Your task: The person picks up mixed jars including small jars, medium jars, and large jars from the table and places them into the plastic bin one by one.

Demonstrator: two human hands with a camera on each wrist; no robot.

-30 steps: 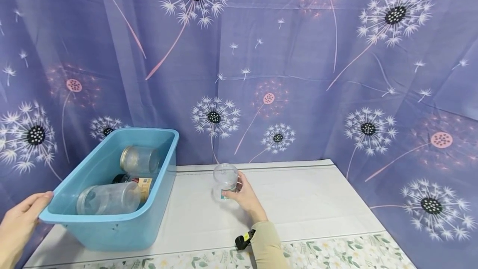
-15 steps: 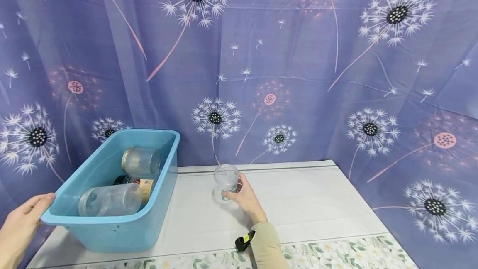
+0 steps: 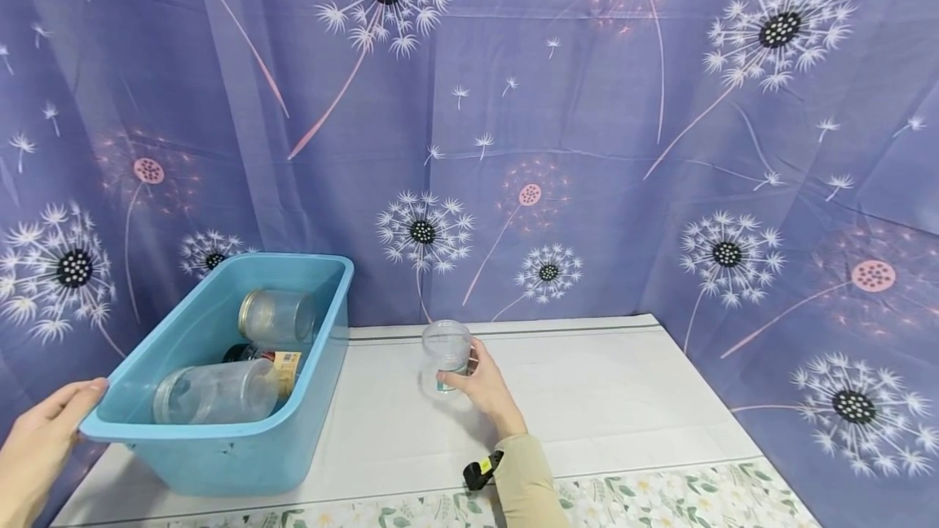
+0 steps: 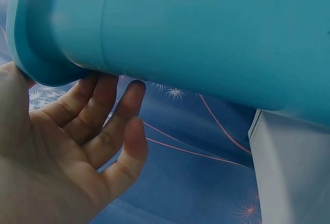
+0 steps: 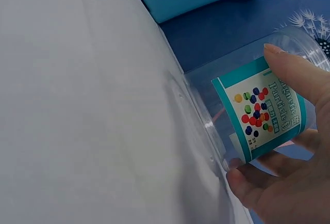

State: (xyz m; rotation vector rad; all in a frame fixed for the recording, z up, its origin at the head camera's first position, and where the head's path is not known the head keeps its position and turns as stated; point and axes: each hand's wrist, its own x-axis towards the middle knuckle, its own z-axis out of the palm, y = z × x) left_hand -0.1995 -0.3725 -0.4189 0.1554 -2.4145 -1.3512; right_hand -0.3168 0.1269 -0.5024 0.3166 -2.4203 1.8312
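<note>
My right hand [image 3: 487, 389] grips a clear plastic jar [image 3: 446, 341] that stands upright on the white cloth. In the right wrist view the jar's label [image 5: 263, 108] is white and teal with coloured balls, and its base is right at the cloth; thumb and fingers wrap its sides. My left hand [image 3: 47, 434] holds the near left corner of a blue plastic tub [image 3: 308, 438], thumb over the rim and fingers beneath it in the left wrist view. Inside the tub lie a large clear jar [image 3: 216, 392], a gold-lidded jar [image 3: 279, 316] and a dark item with a tan label [image 3: 286, 369].
The tub stands at the left of a table with a white cloth [image 3: 601, 389] and a floral strip [image 3: 660, 495] along the front. A purple dandelion-print curtain [image 3: 572, 88] hangs behind and at both sides. A black strap [image 3: 480, 473] is on the right wrist.
The clear jar and my right hand have shifted very slightly right. My left hand keeps its hold on the tub's rim, and the tub's contents lie as before.
</note>
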